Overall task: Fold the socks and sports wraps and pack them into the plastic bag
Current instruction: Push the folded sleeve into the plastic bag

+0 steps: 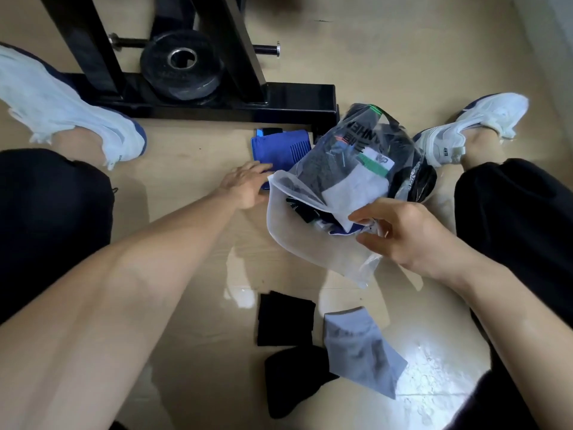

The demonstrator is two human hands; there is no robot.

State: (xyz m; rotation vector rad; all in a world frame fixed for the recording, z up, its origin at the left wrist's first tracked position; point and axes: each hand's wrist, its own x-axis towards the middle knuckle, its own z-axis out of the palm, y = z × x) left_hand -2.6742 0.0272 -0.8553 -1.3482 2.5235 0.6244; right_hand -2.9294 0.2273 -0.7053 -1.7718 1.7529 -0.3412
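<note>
While right fingers (361, 216) pinch the plastic bag (297, 240), left fingers (259, 169) rest straight on blue cloth (279, 150).

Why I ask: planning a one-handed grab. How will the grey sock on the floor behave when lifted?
Probably floppy: the grey sock lies flat and creased, so it would likely drape from a pinch. Likely light, being thin fabric. Flat shape, so hardly rolls.

Head view, steeply down, near floor (192, 274)
</note>
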